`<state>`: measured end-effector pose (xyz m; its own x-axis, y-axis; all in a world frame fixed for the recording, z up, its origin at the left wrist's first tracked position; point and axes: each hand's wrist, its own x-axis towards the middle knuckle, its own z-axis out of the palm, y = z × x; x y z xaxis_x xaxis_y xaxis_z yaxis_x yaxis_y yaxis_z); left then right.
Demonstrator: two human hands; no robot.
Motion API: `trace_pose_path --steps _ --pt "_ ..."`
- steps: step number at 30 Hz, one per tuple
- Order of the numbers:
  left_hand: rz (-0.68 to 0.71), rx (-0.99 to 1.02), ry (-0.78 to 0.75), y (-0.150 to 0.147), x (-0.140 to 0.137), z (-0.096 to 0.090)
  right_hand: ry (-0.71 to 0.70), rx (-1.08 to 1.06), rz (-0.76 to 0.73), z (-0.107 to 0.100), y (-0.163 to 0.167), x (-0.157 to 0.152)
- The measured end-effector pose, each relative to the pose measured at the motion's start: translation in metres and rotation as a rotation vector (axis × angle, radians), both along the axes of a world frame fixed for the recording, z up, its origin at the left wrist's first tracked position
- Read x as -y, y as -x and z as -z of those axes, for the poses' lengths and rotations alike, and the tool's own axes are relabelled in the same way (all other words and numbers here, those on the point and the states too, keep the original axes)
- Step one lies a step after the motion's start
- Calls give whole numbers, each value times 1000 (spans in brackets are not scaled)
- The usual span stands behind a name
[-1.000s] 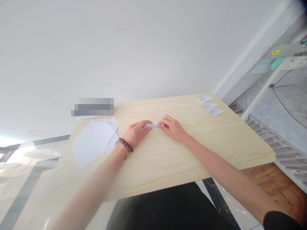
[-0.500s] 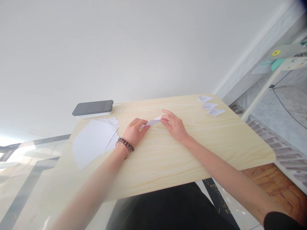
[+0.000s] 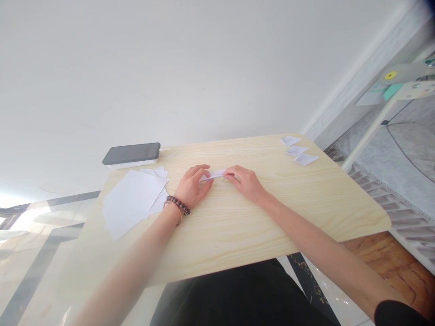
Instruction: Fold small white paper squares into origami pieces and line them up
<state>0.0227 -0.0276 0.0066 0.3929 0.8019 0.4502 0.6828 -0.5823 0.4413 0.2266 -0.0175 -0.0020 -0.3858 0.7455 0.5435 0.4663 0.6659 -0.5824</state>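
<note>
A small piece of folded white paper (image 3: 217,174) spans the gap between my two hands, just above or on the wooden table. My left hand (image 3: 193,184), with a beaded bracelet at the wrist, pinches its left end between thumb and fingers. At the paper's right end, the thumb and fingertips of my right hand (image 3: 245,181) are closed on it. My fingers cover both ends, so the full shape of the fold is hidden.
A stack of white paper sheets (image 3: 132,197) lies left of my left hand. Behind it a dark phone (image 3: 132,154) rests on a white box with a cable. Three folded paper pieces (image 3: 299,150) lie at the table's (image 3: 306,203) far right. A wall rises behind.
The paper has turned to a narrower, flatter view. My right hand's raised index finger has come down onto the paper's right end, and that hand has shifted slightly left.
</note>
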Motion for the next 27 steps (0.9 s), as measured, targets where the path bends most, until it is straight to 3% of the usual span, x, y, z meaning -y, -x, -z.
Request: trace_pose_path --steps 5,11,19,23,27 --pt "-83 11 110 0 -1 2 -21 -23 -12 1 1 1" --pt "-146 83 129 2 0 1 -30 -42 5 1 -1 -1" --pt "-44 119 139 -2 4 -4 1 -15 1 1 2 4" --pt "-87 205 264 -4 7 -7 42 -53 62 1 3 5" --pt "-85 312 444 -4 7 -9 -18 -54 24 -2 4 6"
